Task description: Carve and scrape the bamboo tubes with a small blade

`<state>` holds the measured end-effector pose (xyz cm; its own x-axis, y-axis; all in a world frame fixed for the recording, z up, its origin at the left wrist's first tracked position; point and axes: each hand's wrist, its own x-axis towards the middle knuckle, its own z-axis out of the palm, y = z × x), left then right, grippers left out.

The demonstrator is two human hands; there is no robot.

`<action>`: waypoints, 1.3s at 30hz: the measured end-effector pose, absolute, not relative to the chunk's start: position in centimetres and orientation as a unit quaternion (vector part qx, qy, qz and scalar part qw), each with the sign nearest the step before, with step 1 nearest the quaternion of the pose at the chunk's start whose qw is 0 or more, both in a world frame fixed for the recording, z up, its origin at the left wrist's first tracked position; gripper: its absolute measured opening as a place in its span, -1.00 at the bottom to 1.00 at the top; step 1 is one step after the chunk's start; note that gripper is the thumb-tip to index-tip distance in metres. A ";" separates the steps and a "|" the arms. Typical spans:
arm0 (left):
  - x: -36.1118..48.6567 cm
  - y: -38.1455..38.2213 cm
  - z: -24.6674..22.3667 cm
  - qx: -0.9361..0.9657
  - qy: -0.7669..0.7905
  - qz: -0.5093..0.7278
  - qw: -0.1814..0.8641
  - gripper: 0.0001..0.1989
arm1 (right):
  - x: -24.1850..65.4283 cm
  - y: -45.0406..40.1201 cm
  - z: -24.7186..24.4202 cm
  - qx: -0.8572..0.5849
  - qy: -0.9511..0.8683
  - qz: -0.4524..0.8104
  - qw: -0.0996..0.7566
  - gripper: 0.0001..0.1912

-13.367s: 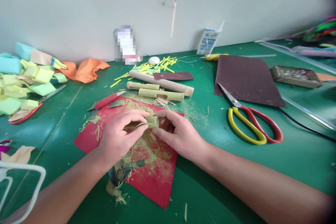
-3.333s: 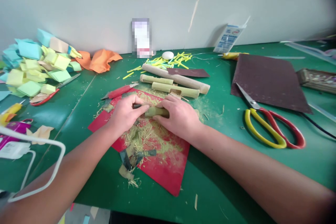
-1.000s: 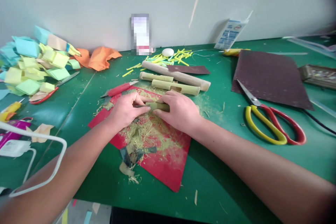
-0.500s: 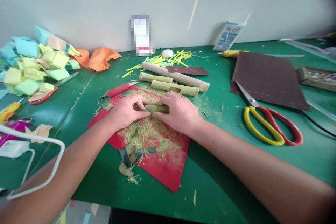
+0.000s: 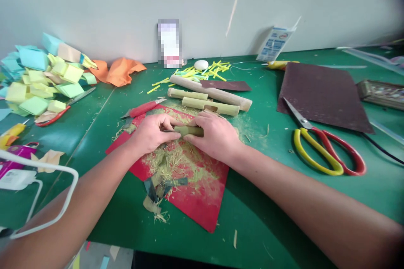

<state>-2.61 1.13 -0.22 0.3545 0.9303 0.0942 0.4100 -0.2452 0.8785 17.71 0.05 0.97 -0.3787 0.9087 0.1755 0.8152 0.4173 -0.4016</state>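
Between facing fingers (image 5: pixel 170 136), a bamboo piece (image 5: pixel 188 130)

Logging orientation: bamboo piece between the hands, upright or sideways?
Sideways: the bamboo piece runs across from left hand to right hand, which covers part of it.

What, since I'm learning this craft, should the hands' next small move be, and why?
Perhaps tilt the bamboo piece up for a look: the left hand and right hand hide its ends, and pale shavings litter the red sheet below.
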 end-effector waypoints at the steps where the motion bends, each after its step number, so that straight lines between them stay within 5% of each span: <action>1: -2.5 1.1 -0.1 0.710 0.479 0.328 0.398 -0.75 | 17.7 0.1 0.9 -0.524 -0.821 0.124 0.188 -0.80; 35: -2.4 1.0 0.3 0.700 0.521 0.335 0.356 -0.77 | 17.8 0.0 0.5 -0.515 -0.827 0.119 0.192 -0.78; 39: -2.7 0.8 0.2 0.707 0.472 0.323 0.417 -0.76 | 17.7 0.0 0.6 -0.519 -0.825 0.127 0.186 -0.78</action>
<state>-2.66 0.78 0.19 0.3468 0.9359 0.0622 0.3972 -0.2066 0.8942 17.72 -0.02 0.64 -0.3929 0.9028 0.1749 0.8086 0.4297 -0.4019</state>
